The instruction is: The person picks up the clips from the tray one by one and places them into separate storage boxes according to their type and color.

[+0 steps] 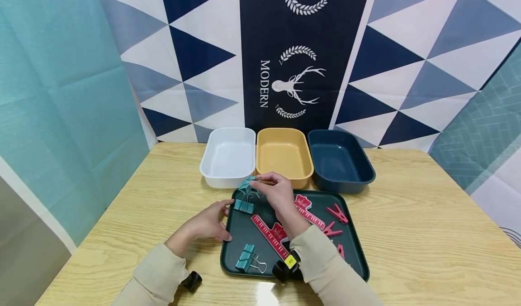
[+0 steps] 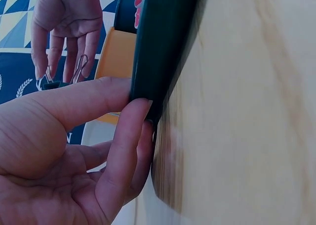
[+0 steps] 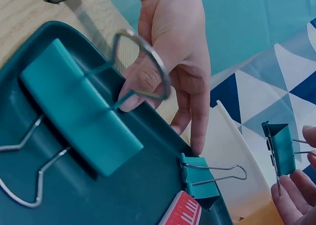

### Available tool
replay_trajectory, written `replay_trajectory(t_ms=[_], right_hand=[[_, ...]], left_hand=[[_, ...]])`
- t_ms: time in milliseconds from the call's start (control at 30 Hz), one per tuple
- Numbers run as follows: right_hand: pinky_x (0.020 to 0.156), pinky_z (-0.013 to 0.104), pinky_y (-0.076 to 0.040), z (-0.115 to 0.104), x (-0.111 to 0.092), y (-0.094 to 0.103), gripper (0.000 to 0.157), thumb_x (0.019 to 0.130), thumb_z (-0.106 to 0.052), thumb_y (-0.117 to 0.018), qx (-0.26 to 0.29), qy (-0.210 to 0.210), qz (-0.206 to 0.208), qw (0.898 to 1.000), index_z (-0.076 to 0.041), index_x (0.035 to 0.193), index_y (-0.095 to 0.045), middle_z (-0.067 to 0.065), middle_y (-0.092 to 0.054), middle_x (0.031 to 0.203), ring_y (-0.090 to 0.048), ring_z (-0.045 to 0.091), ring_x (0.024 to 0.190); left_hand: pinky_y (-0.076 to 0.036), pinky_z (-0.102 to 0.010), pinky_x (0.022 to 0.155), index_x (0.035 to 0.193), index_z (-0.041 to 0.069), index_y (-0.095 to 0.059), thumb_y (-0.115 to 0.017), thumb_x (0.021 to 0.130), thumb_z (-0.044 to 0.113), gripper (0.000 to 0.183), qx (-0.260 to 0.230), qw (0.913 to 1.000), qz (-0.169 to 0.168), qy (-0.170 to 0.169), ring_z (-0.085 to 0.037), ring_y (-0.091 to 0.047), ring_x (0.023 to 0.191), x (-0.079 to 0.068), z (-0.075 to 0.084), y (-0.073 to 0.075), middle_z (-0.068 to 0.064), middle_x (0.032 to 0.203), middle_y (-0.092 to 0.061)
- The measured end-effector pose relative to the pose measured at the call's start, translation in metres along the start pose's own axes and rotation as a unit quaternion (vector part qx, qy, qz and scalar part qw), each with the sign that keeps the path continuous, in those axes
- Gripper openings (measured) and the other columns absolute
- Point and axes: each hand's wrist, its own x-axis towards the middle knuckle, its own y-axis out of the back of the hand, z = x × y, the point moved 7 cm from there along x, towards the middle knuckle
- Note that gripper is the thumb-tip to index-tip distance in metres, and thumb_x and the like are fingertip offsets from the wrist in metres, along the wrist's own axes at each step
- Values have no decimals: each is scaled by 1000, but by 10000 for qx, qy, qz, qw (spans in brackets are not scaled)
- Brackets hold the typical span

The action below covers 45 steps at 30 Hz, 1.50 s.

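My right hand (image 1: 281, 195) pinches a teal binder clip (image 3: 283, 148) by its wire handles, above the far left part of a dark green tray (image 1: 240, 231). My left hand (image 1: 207, 222) holds the tray's left rim, with the thumb over the edge and fingers against the side in the left wrist view. Beneath the raised clip, a second teal binder clip (image 1: 244, 206) lies in the tray's far left corner. Another binder clip (image 1: 246, 258) lies near the front left. Two red clips with piano-key patterns (image 1: 268, 233) lie in the middle, one partly behind my right wrist.
Pink clothespins (image 1: 337, 213) lie on the tray's right side, partly hidden by my right forearm. Behind the tray stand a white bin (image 1: 228, 179), a yellow bin (image 1: 303, 179) and a dark blue bin (image 1: 346, 187). All sit on a wooden table (image 1: 407, 233) against a patterned cloth.
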Motion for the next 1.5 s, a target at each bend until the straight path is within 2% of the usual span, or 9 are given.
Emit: replay_trajectory(t_ms=[400, 733, 1033, 1167, 1500], right_hand=[[79, 32, -48, 0, 8, -4, 20, 77, -17, -77, 140, 66, 82, 9998, -6, 92, -71, 6, -61, 96, -53, 22, 92], [76, 28, -53, 1, 17, -6, 18, 77, -13, -77, 335, 74, 228, 9992, -3, 91, -69, 7, -62, 95, -61, 19, 87], [81, 39, -52, -4, 25, -12, 16, 77, -13, -77, 302, 112, 345, 9989, -4, 87, -70, 7, -62, 93, -60, 20, 85], [80, 40, -52, -5, 28, -14, 16, 76, -13, -78, 266, 93, 381, 9989, -5, 86, -70, 6, -61, 93, -57, 21, 87], [64, 27, -50, -3, 38, -18, 17, 74, -14, -79, 134, 179, 437, 9988, -5, 84, -69, 6, -61, 91, -56, 20, 84]], left_hand=[[-55, -35, 55, 143, -3, -24, -75, 63, -16, 96, 10, 10000, 39, 46, -21, -59, 63, -1, 0, 0, -16, 108, -38], [-54, -35, 55, 143, -2, -26, -75, 63, -16, 95, 50, 9999, 81, 122, -20, -59, 62, -1, 0, -1, -15, 106, -38], [-55, -35, 55, 143, -1, -27, -75, 62, -16, 95, 139, 9997, 135, 121, -20, -59, 63, -2, 1, 0, -15, 107, -38], [-54, -35, 55, 143, 0, -27, -76, 62, -15, 95, 157, 9997, 146, 121, -20, -58, 63, -2, 1, 0, -15, 107, -38], [-54, -35, 55, 143, 1, -27, -76, 62, -15, 96, 139, 9995, 194, 201, -21, -58, 64, -3, 1, 0, -14, 109, -38]])
